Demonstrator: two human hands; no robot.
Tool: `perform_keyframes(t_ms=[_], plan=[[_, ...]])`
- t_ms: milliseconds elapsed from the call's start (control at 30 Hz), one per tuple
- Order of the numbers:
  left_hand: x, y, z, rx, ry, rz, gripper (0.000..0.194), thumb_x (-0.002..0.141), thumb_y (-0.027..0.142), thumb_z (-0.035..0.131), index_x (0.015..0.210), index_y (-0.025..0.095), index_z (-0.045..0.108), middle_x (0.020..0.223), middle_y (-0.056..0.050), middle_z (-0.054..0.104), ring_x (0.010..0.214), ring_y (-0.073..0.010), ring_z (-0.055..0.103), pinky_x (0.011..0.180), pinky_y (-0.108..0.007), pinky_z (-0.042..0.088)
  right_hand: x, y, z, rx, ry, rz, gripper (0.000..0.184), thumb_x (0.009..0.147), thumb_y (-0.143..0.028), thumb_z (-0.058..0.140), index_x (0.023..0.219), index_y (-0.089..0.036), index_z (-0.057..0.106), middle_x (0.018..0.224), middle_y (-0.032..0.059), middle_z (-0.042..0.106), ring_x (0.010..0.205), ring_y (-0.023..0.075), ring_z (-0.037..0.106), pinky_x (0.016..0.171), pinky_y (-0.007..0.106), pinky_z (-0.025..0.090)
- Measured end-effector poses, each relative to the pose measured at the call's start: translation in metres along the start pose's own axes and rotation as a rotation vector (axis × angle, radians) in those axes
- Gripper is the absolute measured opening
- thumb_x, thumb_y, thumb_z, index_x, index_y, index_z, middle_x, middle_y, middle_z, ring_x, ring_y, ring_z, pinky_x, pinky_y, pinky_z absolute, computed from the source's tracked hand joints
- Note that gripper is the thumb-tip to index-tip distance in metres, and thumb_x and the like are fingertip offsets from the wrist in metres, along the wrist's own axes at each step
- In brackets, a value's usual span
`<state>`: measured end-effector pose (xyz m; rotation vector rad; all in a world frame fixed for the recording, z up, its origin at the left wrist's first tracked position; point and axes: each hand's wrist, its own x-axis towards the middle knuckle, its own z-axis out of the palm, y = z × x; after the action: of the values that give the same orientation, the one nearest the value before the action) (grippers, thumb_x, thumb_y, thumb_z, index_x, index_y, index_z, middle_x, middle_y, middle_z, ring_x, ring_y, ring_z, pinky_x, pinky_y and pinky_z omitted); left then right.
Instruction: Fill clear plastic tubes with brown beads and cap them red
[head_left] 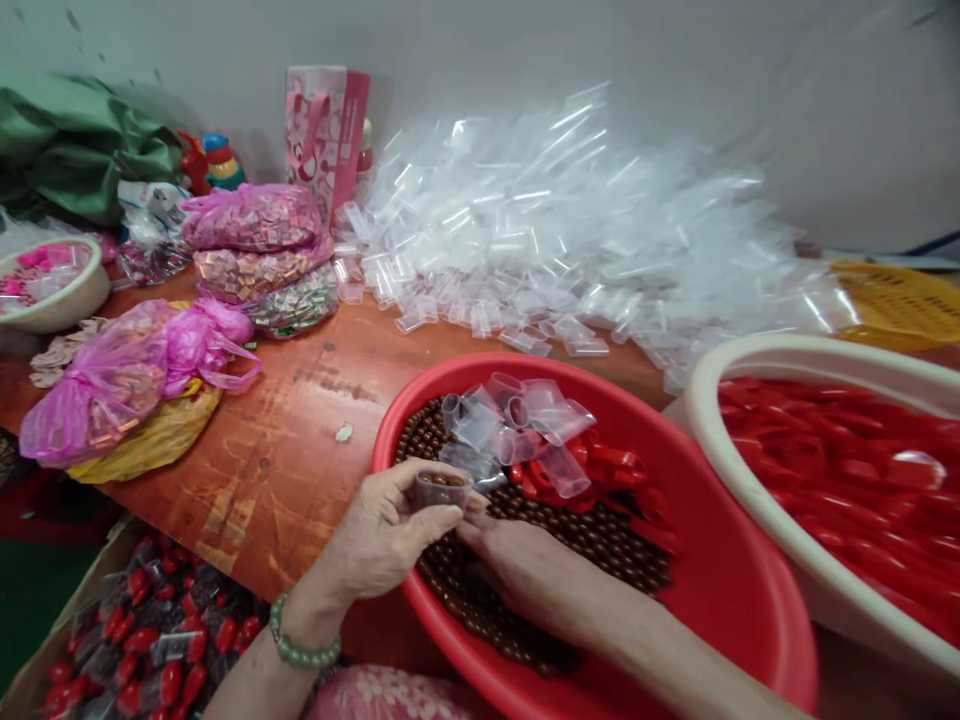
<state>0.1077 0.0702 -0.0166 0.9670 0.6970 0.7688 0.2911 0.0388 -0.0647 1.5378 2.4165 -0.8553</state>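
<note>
My left hand (382,530), with a green bead bracelet (304,640) on its wrist, grips a clear plastic tube (442,487) between thumb and fingers. Brown balls show inside the tube's open top. Close against its right side is my right hand (510,550), fingers bent together; whatever they may hold is hidden. Both hands are over the near left part of a red basin (787,610). Brown glossy balls (585,540) cover much of the basin floor, with loose clear tubes (555,410) and red plastic pieces (615,465) on top of them.
A white tub (705,390) of red plastic pieces (847,450) stands at right. Behind lies a big heap of clear tubes (525,230). Pink bags (112,380) sit on the table at left. Below them is a box of red-capped filled tubes (150,640).
</note>
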Motion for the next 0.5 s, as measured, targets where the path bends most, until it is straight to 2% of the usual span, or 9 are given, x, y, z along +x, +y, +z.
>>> perform_keyframes(t_ms=[67, 133, 267, 300, 400, 500], plan=[[0.0, 0.0, 0.002, -0.058, -0.027, -0.021, 0.031, 0.078, 0.032, 0.073, 0.102, 0.015, 0.061, 0.091, -0.007, 0.074, 0.088, -0.0179, 0.07, 0.086, -0.031, 0.052, 0.001, -0.002, 0.004, 0.019, -0.005, 0.002, 0.045, 0.079, 0.002, 0.042, 0.112, -0.018, 0.065, 0.102, 0.0109, 0.073, 0.084, 0.018, 0.07, 0.072, 0.026, 0.049], [0.0, 0.0, 0.002, -0.095, -0.051, -0.032, 0.038, 0.076, 0.037, 0.075, 0.104, 0.015, 0.06, 0.09, -0.008, 0.074, 0.087, -0.0183, 0.07, 0.084, -0.031, 0.052, -0.001, -0.003, 0.002, 0.046, -0.001, 0.011, 0.04, 0.08, -0.001, 0.043, 0.105, -0.018, 0.067, 0.093, 0.0093, 0.074, 0.078, 0.0174, 0.069, 0.068, 0.025, 0.048], [-0.007, 0.005, 0.001, -0.07, -0.073, 0.004, 0.034, 0.08, 0.035, 0.072, 0.107, 0.017, 0.06, 0.093, -0.006, 0.073, 0.086, -0.0156, 0.068, 0.082, -0.028, 0.053, -0.02, 0.008, -0.023, 0.115, 0.052, 0.074, 0.018, 0.081, -0.012, 0.052, 0.088, -0.021, 0.067, 0.08, 0.0042, 0.071, 0.073, 0.0164, 0.066, 0.066, 0.023, 0.045], [-0.011, 0.008, 0.001, -0.021, -0.073, 0.021, 0.029, 0.084, 0.032, 0.068, 0.107, 0.017, 0.06, 0.095, -0.006, 0.072, 0.087, -0.0148, 0.068, 0.084, -0.027, 0.053, -0.027, 0.014, -0.031, 0.129, 0.075, 0.113, 0.015, 0.083, -0.015, 0.051, 0.084, -0.021, 0.066, 0.078, 0.0036, 0.07, 0.071, 0.016, 0.065, 0.065, 0.023, 0.044], [-0.02, 0.013, -0.002, 0.232, -0.094, 0.063, 0.016, 0.092, 0.025, 0.058, 0.107, 0.019, 0.062, 0.101, -0.005, 0.071, 0.095, -0.0139, 0.066, 0.089, -0.025, 0.05, -0.051, 0.035, -0.046, 0.145, 0.165, 0.291, 0.022, 0.09, -0.021, 0.042, 0.077, -0.02, 0.06, 0.073, 0.0037, 0.067, 0.064, 0.0158, 0.061, 0.06, 0.024, 0.041], [-0.022, 0.011, -0.002, 0.31, -0.143, 0.075, 0.017, 0.094, 0.026, 0.053, 0.108, 0.02, 0.062, 0.104, -0.005, 0.07, 0.098, -0.0156, 0.065, 0.089, -0.027, 0.05, -0.067, 0.048, -0.048, 0.133, 0.246, 0.448, 0.022, 0.091, -0.022, 0.042, 0.074, -0.02, 0.055, 0.07, 0.0043, 0.064, 0.062, 0.0167, 0.059, 0.059, 0.026, 0.039]])
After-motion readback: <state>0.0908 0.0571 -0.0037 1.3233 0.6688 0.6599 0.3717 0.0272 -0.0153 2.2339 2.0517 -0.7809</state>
